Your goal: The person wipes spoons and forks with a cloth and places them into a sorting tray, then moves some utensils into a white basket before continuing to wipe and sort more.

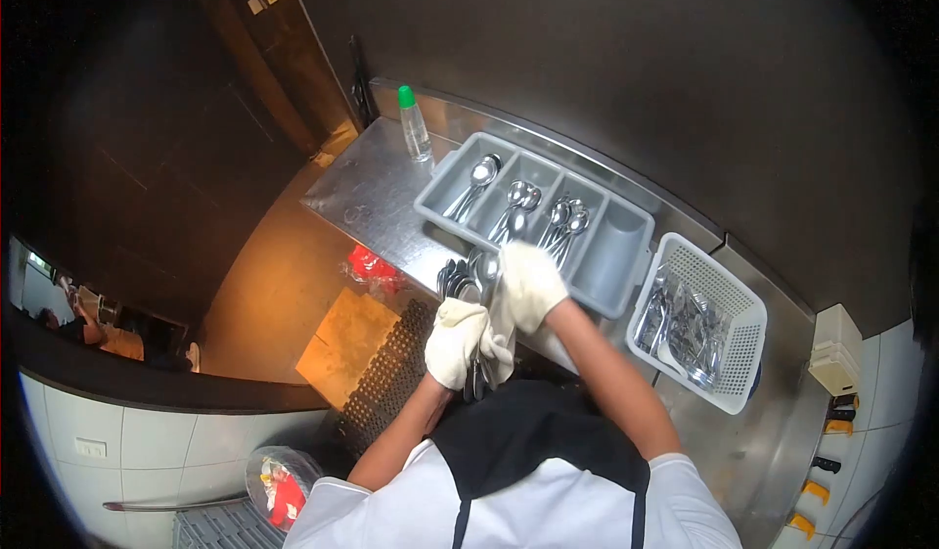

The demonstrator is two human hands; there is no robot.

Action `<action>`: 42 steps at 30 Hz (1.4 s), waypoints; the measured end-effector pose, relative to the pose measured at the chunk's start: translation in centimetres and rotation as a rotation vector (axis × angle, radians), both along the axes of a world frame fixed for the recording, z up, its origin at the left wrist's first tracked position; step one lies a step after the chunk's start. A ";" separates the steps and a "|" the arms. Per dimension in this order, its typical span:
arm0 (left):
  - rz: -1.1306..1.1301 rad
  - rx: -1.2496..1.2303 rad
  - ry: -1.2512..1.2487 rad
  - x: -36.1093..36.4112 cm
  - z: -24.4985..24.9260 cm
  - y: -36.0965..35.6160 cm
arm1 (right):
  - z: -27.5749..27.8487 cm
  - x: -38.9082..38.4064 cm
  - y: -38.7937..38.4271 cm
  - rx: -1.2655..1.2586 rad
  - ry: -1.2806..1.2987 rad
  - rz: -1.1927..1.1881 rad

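Observation:
My left hand (457, 342), in a white glove, is closed around a bunch of spoons (458, 280); their handles stick out below the fist. My right hand (533, 283), also gloved, reaches over the near edge of the grey cutlery tray (427, 204). A single spoon (518, 224) shows at its fingertips, and its fingers look closed on it, though the grip is partly hidden. Between the hands hangs a white cloth (501, 326). Spoons (482, 172) lie in three of the tray's compartments; the rightmost compartment (606, 246) holds none.
Right of the tray stands a white perforated basket (748, 339) with wrapped cutlery. A clear bottle with a green cap (415, 126) is at the counter's left end. Below are a red plastic bag (372, 265) and a bin (284, 488). Knives (827, 464) hang at the right wall.

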State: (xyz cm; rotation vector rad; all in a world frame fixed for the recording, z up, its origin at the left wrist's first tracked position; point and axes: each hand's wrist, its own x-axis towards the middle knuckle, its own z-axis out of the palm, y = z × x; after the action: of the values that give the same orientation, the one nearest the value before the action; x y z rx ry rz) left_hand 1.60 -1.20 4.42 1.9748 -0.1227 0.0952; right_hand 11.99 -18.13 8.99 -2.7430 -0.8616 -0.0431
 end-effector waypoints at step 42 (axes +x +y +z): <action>-0.440 0.050 0.129 11.7 -0.3 11.2 | -5.8 1.6 14.4 1.566 0.600 -0.845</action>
State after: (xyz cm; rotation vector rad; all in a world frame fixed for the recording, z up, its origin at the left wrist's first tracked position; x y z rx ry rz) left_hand 13.34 10.01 4.13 1.9535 -0.4741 -0.3233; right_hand 13.56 -3.70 3.20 -1.2526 0.4575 -0.0276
